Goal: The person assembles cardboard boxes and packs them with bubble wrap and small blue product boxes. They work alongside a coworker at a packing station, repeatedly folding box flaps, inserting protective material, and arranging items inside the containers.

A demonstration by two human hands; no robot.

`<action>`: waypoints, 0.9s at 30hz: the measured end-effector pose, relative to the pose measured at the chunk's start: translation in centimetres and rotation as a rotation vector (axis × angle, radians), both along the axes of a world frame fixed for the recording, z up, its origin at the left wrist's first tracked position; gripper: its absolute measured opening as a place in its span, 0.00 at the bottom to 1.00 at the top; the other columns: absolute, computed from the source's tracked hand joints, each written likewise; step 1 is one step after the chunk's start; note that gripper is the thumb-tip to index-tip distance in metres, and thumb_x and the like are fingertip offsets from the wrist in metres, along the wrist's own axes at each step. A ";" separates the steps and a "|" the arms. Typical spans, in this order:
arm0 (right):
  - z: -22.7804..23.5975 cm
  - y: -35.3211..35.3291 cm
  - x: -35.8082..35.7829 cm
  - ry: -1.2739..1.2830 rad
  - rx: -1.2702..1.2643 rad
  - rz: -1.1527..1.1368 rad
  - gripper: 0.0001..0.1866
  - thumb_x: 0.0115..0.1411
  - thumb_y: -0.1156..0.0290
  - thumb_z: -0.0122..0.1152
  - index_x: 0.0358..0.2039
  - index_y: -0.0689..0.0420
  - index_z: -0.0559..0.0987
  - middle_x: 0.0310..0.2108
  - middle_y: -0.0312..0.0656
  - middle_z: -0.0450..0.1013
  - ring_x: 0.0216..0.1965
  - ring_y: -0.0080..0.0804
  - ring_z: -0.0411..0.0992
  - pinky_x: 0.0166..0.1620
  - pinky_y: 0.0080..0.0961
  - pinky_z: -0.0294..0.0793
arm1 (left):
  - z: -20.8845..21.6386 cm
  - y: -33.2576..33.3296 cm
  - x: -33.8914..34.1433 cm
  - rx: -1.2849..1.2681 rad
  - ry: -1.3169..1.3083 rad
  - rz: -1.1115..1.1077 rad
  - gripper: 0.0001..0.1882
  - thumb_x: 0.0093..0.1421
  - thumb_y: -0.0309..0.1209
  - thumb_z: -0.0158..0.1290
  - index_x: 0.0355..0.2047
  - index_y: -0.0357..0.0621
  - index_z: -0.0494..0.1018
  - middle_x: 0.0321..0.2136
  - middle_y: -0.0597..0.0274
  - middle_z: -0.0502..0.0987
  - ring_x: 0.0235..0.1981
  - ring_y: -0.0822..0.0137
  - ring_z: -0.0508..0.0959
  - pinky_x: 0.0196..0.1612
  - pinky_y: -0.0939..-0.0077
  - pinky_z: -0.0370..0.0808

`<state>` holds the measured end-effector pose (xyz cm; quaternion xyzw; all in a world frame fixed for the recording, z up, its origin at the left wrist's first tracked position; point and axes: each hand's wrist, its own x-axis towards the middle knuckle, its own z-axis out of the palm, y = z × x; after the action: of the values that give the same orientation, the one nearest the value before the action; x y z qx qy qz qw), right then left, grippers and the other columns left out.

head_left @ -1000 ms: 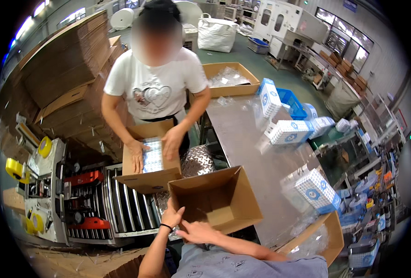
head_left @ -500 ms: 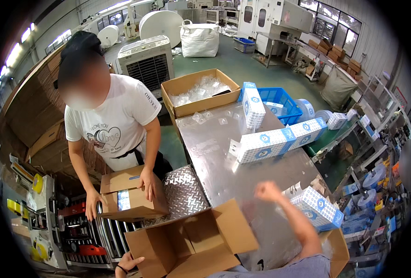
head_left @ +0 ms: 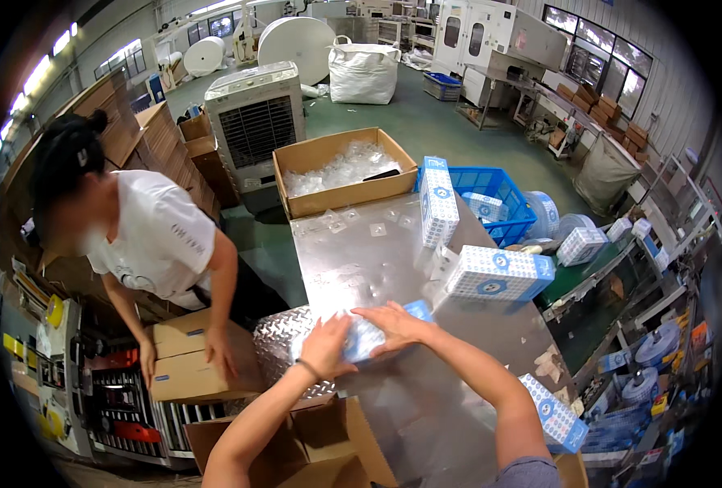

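Above the near left part of the metal table [head_left: 328, 260], my left hand [head_left: 327, 348] and my right hand [head_left: 391, 327] grip a long white-and-blue patterned pack [head_left: 363, 338] between them. The left palm presses one end; the right fingers curve over the pack's far side. Below my left forearm stands an open cardboard carton [head_left: 353, 439], partly hidden by the arm. Another patterned pack [head_left: 499, 274] lies to the right of my hands. One more pack [head_left: 440, 202] lies farther back, and a tilted pack [head_left: 554, 413] rests beside my right forearm.
A co-worker in a white T-shirt [head_left: 162, 232] holds a closed carton [head_left: 202, 354] on the roller conveyor [head_left: 145, 423] at left. Behind the table are a carton of clear plastic pieces [head_left: 345, 171] and a blue basket [head_left: 495, 191]. A machine line runs along the right.
My left hand has left the open carton and my right hand has moved left; both now hold a pack over the table. One pack has left the row. The co-worker's carton flaps are now closed.
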<state>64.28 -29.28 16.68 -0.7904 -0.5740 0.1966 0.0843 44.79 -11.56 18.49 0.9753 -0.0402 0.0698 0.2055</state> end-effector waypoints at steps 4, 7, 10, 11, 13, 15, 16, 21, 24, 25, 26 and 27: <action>4.7 -8.6 7.4 -0.068 0.273 -0.458 0.51 0.40 0.62 0.78 0.66 0.50 0.64 0.66 0.51 0.60 0.68 0.50 0.56 0.67 0.44 0.58 | -1.1 -3.4 2.3 0.197 0.309 0.075 0.54 0.35 0.40 0.71 0.63 0.42 0.58 0.46 0.47 0.74 0.48 0.44 0.75 0.53 0.48 0.72; 3.5 -18.4 15.9 -0.607 -0.094 -0.790 0.66 0.32 0.61 0.82 0.71 0.42 0.50 0.70 0.43 0.52 0.71 0.55 0.47 0.64 0.72 0.50 | -0.7 -2.6 3.4 0.185 0.269 0.079 0.48 0.35 0.31 0.66 0.60 0.45 0.62 0.42 0.50 0.75 0.44 0.45 0.76 0.46 0.51 0.76; -1.8 -20.3 16.1 -0.462 -0.014 -0.935 0.54 0.31 0.55 0.81 0.61 0.50 0.64 0.58 0.43 0.66 0.63 0.47 0.60 0.62 0.66 0.58 | 1.8 1.2 2.2 0.145 0.094 0.103 0.40 0.37 0.28 0.65 0.55 0.47 0.67 0.41 0.51 0.76 0.42 0.46 0.77 0.42 0.52 0.76; -1.2 -18.2 14.2 -0.475 0.095 -0.700 0.48 0.33 0.56 0.80 0.56 0.57 0.69 0.50 0.45 0.71 0.54 0.51 0.66 0.58 0.52 0.65 | 4.1 3.1 0.2 0.108 -0.002 0.167 0.39 0.37 0.29 0.66 0.54 0.45 0.69 0.40 0.51 0.75 0.41 0.47 0.77 0.43 0.55 0.76; -1.7 -16.7 9.9 -0.374 0.392 -0.464 0.53 0.32 0.50 0.82 0.59 0.56 0.68 0.46 0.47 0.72 0.49 0.49 0.69 0.56 0.42 0.66 | 8.2 5.7 -2.8 -0.081 -0.336 0.243 0.39 0.38 0.36 0.71 0.52 0.39 0.71 0.42 0.49 0.78 0.43 0.49 0.79 0.47 0.61 0.77; 1.1 -13.9 3.3 -0.339 0.348 -0.345 0.58 0.32 0.53 0.82 0.65 0.54 0.63 0.45 0.46 0.71 0.47 0.48 0.68 0.54 0.43 0.66 | 13.4 7.8 -7.6 -0.487 -0.254 0.230 0.44 0.35 0.35 0.77 0.54 0.37 0.70 0.47 0.52 0.79 0.49 0.61 0.79 0.53 0.70 0.75; 1.6 -14.0 1.5 -0.327 0.347 -0.340 0.58 0.32 0.53 0.82 0.65 0.54 0.63 0.45 0.46 0.71 0.47 0.48 0.68 0.54 0.43 0.66 | 15.7 7.3 -9.9 -0.697 -0.262 0.222 0.45 0.37 0.33 0.77 0.56 0.36 0.69 0.48 0.57 0.78 0.50 0.64 0.78 0.54 0.69 0.75; 1.0 -14.5 -2.9 -0.412 0.236 -0.408 0.61 0.35 0.58 0.82 0.69 0.52 0.57 0.42 0.45 0.70 0.46 0.47 0.68 0.52 0.42 0.65 | 10.9 6.9 -21.9 -1.323 -0.141 0.218 0.32 0.52 0.38 0.67 0.55 0.36 0.71 0.47 0.57 0.78 0.47 0.63 0.78 0.51 0.67 0.75; 2.9 -14.3 -6.0 -0.312 0.310 -0.480 0.62 0.33 0.64 0.83 0.69 0.55 0.57 0.48 0.48 0.71 0.48 0.51 0.69 0.52 0.43 0.65 | 11.6 4.2 -24.6 -0.729 -0.184 0.050 0.25 0.47 0.31 0.68 0.45 0.36 0.77 0.40 0.56 0.77 0.39 0.63 0.78 0.44 0.72 0.75; 3.7 -14.3 -6.8 -0.296 0.423 -0.519 0.62 0.32 0.66 0.83 0.69 0.56 0.58 0.51 0.49 0.71 0.49 0.53 0.69 0.52 0.43 0.65 | 12.9 2.8 -25.5 -0.688 -0.073 0.170 0.24 0.44 0.30 0.69 0.43 0.36 0.77 0.39 0.56 0.76 0.38 0.63 0.78 0.43 0.73 0.75; 5.0 -13.8 -7.7 -0.201 0.487 -0.616 0.58 0.35 0.65 0.82 0.67 0.59 0.60 0.54 0.51 0.72 0.55 0.53 0.70 0.56 0.43 0.67 | 11.3 2.5 -26.5 -0.612 0.016 0.258 0.28 0.41 0.27 0.70 0.45 0.38 0.76 0.35 0.56 0.74 0.35 0.61 0.77 0.42 0.74 0.73; 6.2 -13.1 -8.6 -0.197 0.477 -0.618 0.58 0.35 0.65 0.82 0.67 0.59 0.60 0.54 0.51 0.72 0.55 0.53 0.70 0.56 0.43 0.67 | 8.1 2.3 -27.4 -0.633 0.032 0.330 0.29 0.41 0.30 0.70 0.46 0.40 0.75 0.34 0.55 0.74 0.37 0.56 0.77 0.43 0.68 0.74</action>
<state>55.70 -42.37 22.84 -0.8992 -0.3441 -0.0535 0.2649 17.40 -9.30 26.57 0.8576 0.1446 0.0958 0.4842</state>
